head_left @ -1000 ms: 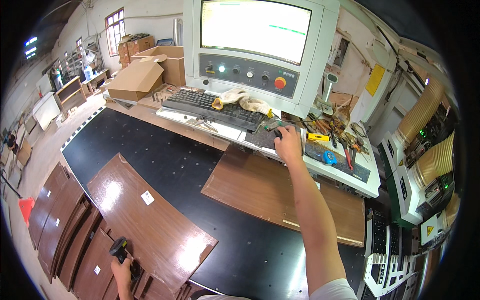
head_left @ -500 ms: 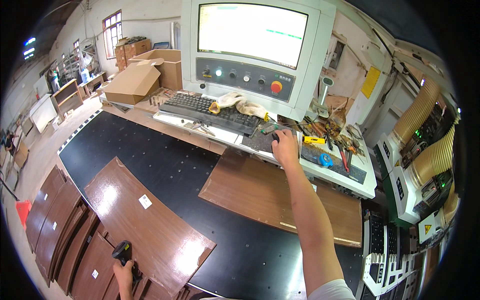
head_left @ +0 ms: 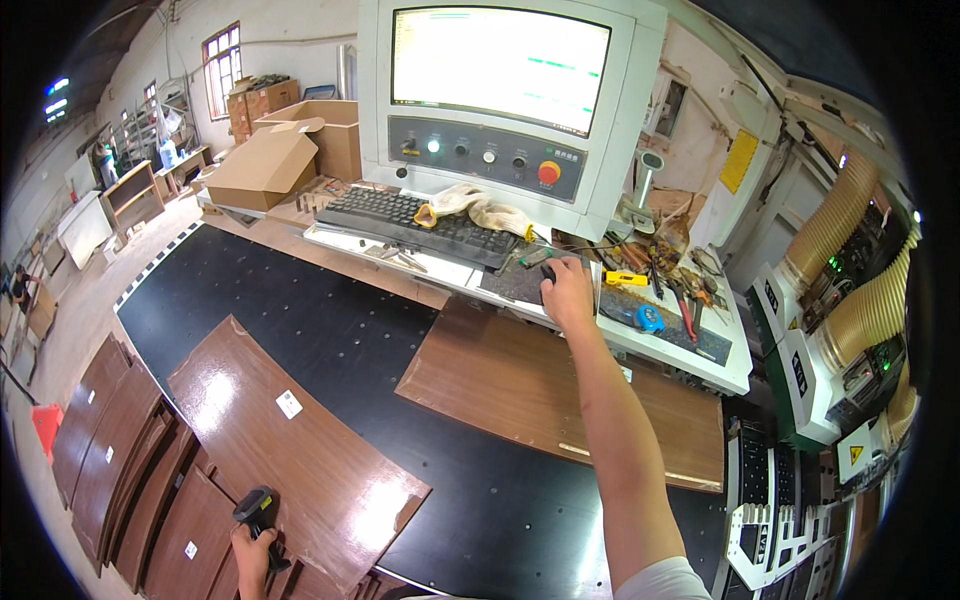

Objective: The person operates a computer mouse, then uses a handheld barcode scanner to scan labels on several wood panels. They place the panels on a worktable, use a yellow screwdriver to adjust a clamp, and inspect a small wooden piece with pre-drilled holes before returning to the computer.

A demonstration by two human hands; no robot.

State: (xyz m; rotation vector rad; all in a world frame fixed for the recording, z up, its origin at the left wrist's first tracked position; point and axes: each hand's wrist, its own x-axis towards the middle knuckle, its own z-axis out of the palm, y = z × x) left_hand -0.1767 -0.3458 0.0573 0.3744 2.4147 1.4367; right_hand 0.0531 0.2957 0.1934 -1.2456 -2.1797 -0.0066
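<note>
The right hand [head_left: 566, 290] reaches far across the machine bed and lies palm down over a dark computer mouse [head_left: 547, 272], fingers curled over it, on a dark mouse mat [head_left: 515, 280] at the console shelf [head_left: 690, 352]. The left hand [head_left: 251, 550], at the near lower edge, is closed around the grip of a black handheld barcode scanner [head_left: 256, 505], whose head points up and away over the brown panels.

Just left of the mouse sits a black keyboard [head_left: 400, 212] with a crumpled pale cloth glove [head_left: 480, 208] lying across its right end. Right of the mouse, the shelf is strewn with small tools, among them a yellow utility knife [head_left: 626, 279] and a blue tape measure [head_left: 650, 319]. Above stands the control panel [head_left: 480, 158] with a red round button [head_left: 548, 172], and over it a bright monitor [head_left: 498, 62].

On the black perforated machine bed [head_left: 300, 300], a rectangular brown wood panel [head_left: 540, 390] lies under the right forearm. A longer glossy brown panel [head_left: 290, 440] with a small white label [head_left: 289, 404] lies near the scanner, and further brown panels [head_left: 110, 450] are stacked at the near left. Open cardboard boxes [head_left: 270, 160] sit far left.
</note>
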